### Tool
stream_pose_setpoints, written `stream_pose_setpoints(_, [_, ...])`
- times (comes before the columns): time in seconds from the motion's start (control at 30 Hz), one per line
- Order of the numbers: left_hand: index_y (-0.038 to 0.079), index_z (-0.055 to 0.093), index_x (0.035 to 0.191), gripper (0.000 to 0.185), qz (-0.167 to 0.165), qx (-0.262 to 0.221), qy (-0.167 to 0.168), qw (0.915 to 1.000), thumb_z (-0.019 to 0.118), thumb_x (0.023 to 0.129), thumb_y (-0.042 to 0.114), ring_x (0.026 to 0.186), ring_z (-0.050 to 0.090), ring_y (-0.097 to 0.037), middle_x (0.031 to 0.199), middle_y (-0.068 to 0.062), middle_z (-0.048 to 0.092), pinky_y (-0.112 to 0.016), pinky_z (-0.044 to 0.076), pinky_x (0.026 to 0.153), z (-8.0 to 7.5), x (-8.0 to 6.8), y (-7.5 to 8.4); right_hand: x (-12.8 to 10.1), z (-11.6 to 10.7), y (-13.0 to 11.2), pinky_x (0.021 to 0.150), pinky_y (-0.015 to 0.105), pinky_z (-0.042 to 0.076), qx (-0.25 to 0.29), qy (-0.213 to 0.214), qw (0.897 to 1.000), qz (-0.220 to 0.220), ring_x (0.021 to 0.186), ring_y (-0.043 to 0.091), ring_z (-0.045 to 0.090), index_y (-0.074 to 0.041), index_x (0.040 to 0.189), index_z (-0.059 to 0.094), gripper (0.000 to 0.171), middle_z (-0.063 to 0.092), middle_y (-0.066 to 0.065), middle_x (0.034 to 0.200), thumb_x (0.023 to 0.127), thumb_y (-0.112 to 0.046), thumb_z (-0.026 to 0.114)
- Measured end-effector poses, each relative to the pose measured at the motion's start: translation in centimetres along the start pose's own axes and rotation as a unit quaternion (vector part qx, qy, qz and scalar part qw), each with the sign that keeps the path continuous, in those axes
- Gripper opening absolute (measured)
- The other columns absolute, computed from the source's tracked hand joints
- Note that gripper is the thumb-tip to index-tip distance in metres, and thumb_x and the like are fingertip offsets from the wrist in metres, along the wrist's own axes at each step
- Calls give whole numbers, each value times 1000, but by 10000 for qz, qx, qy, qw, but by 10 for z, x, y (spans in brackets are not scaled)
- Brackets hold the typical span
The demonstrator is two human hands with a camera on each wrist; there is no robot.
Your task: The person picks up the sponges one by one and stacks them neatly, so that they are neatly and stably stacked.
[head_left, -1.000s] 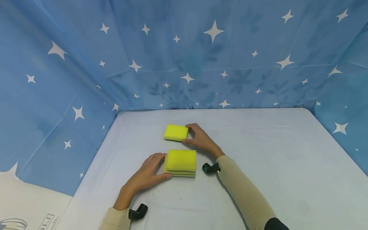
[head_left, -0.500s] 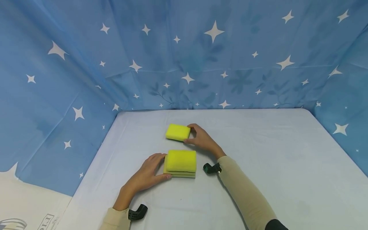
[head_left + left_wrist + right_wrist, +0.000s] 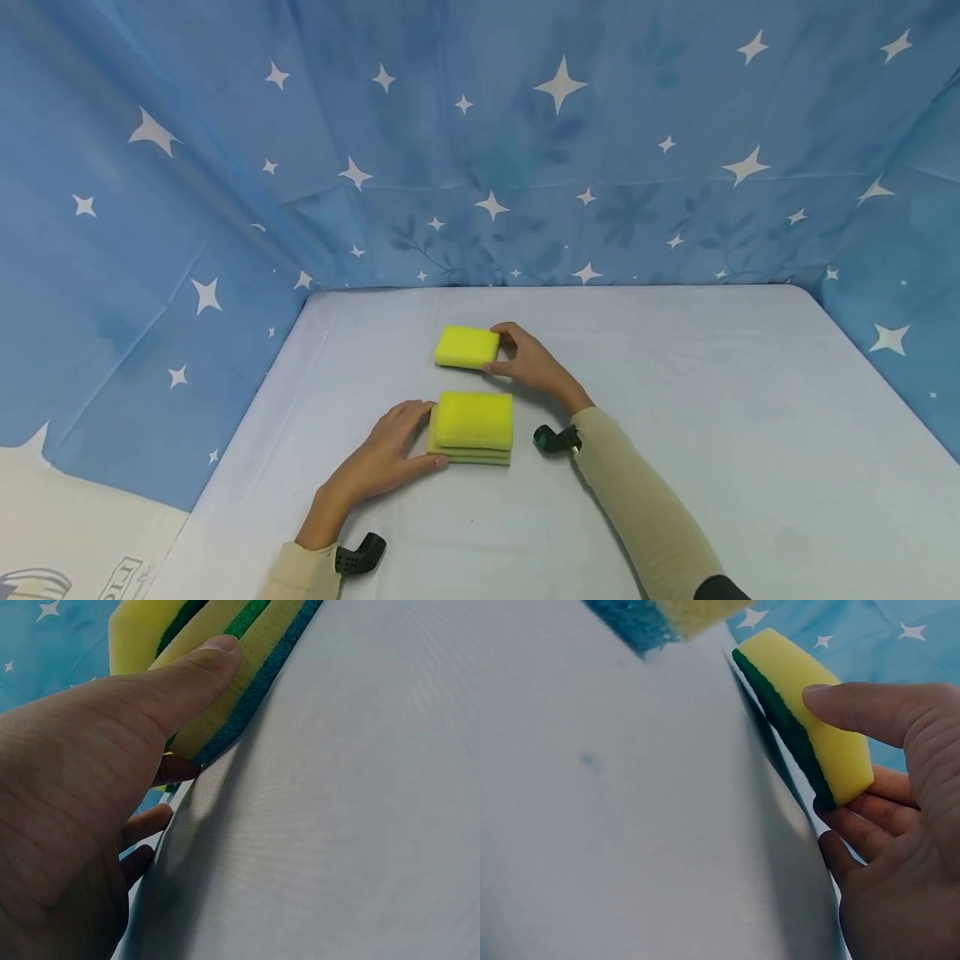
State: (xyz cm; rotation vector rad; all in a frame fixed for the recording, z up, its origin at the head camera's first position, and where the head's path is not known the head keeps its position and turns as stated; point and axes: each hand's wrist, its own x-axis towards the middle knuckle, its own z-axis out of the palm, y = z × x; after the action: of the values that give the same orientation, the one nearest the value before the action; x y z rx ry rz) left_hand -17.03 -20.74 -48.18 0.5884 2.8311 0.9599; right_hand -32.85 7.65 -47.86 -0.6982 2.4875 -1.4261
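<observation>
A stack of yellow sponges (image 3: 474, 421) lies on the white table, the top one set slightly askew. In the left wrist view the lower sponges show green and blue scouring layers, the blue one (image 3: 259, 694) at the bottom. My left hand (image 3: 384, 452) holds the stack's left side, thumb on the front and fingers behind. Farther back, my right hand (image 3: 532, 364) pinches a single yellow sponge (image 3: 465, 347) by its right end. Its dark green scouring side (image 3: 787, 727) faces down, close to the tabletop; I cannot tell whether it touches.
The white table (image 3: 712, 400) reaches back to a blue curtain (image 3: 480, 142) with white stars, which also hangs at both sides. A pale printed panel (image 3: 75, 517) is at the lower left. Black devices are strapped at both wrists.
My right hand has drawn the single sponge a little to the right, with a slight turn along the way. The left hand and the stack have stayed put.
</observation>
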Motion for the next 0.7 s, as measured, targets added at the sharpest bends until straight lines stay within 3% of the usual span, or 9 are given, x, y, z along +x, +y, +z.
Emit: stream_pose_setpoints(0.7, [7,47,158,84,128,14,88,9999,82,94,51,150,39,-38,157,-14,50,-63,32,121,-1,-1,2,-9,-19,-12,119,53,40,310,74,9995,61,145,41,48,-6,153,49,74,50,16,156,93,-29,86])
